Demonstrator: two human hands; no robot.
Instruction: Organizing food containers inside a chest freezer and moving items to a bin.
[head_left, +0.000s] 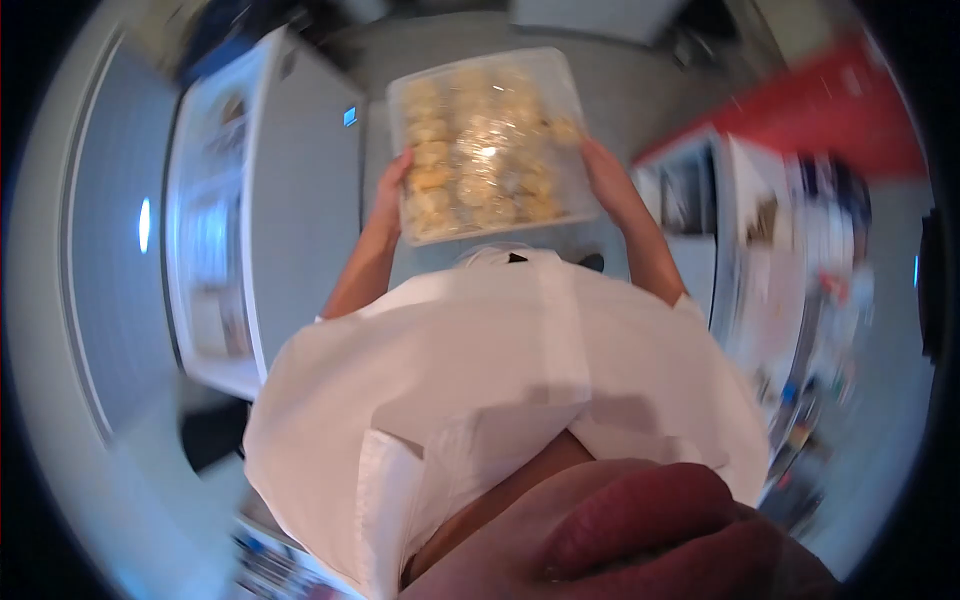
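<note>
A translucent plastic tray is carried level with both hands in front of my white shirt. Rows of rounded, pale yellow food pieces fill much of it, seen through shiny clear film or a lid; I cannot tell which. My left hand grips the tray's right side. On the opposite side, my right hand holds the edge, with the thumb against the wall. The fingers of both hands are mostly hidden beneath or behind the tray.
To the left stands an open-fronted white cabinet with items inside. A cluttered white counter runs along the right, near a red surface. Grey floor shows beyond the tray. Surroundings are blurred.
</note>
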